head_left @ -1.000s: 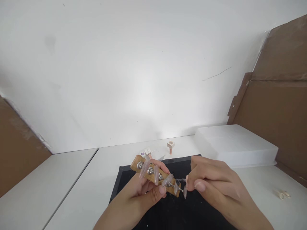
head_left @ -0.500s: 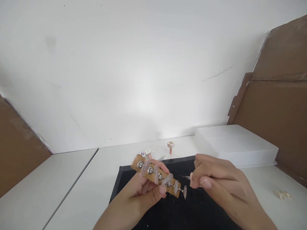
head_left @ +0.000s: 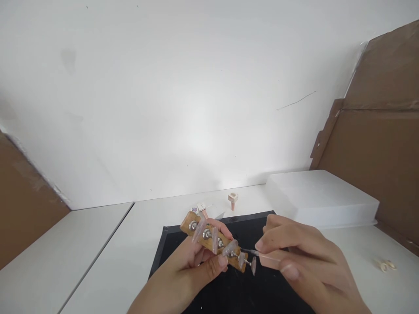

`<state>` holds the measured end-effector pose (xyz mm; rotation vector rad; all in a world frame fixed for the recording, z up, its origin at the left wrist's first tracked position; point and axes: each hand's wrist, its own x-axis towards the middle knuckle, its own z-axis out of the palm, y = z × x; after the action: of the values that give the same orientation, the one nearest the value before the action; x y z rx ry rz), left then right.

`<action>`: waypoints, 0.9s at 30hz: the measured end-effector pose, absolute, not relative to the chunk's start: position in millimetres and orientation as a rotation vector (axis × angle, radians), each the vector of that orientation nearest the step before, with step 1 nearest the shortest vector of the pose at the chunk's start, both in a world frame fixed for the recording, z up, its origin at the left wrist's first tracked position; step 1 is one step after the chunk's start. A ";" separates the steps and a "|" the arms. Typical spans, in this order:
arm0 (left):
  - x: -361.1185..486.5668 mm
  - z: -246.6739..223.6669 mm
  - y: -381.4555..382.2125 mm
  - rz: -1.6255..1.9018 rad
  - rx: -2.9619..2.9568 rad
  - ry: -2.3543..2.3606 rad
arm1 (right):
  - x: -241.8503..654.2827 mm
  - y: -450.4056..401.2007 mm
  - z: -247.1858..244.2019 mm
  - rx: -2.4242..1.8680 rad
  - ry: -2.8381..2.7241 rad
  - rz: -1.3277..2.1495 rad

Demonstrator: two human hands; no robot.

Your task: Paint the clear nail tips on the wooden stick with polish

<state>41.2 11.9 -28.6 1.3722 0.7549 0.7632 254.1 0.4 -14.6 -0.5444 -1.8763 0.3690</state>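
Note:
My left hand (head_left: 196,268) grips a wooden bar (head_left: 187,221) between thumb and fingers, tilted down toward the right. Metal posts stand along the bar, each bearing a translucent pinkish false nail tip (head_left: 230,247); there are several in a row. Close to the bar's right end, my right hand (head_left: 301,257) is closed on a thin brush-like tool (head_left: 250,251). The tool's slender end lies just beside the last nail tips; whether it touches one I cannot tell. Most of its handle is hidden by my fingers.
Beneath my hands lies a black mat (head_left: 173,235) on a white table. Behind it are a small pale block on a pink stem (head_left: 233,199) and other small pieces (head_left: 202,207). A translucent white box (head_left: 322,196) stands right, with small cream rings (head_left: 382,265) nearer. Brown panels flank both sides.
My right hand has turned and brought the thin tool's end left, closer to the nail tips. The bar in my left hand has shifted very slightly down and right.

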 end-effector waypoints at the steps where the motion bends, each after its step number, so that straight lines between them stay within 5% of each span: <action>1: 42.6 -27.2 11.0 0.773 1.351 0.740 | 254.1 0.2 -13.9 -0.533 -1.884 0.365; 27: 43.3 -25.7 0.2 0.762 1.340 0.784 | 260.4 -2.4 -23.0 -0.670 -1.872 0.392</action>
<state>43.3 0.2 -25.7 1.3403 0.7835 0.7621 260.4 -2.4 -23.0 -0.6697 -1.8716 0.3924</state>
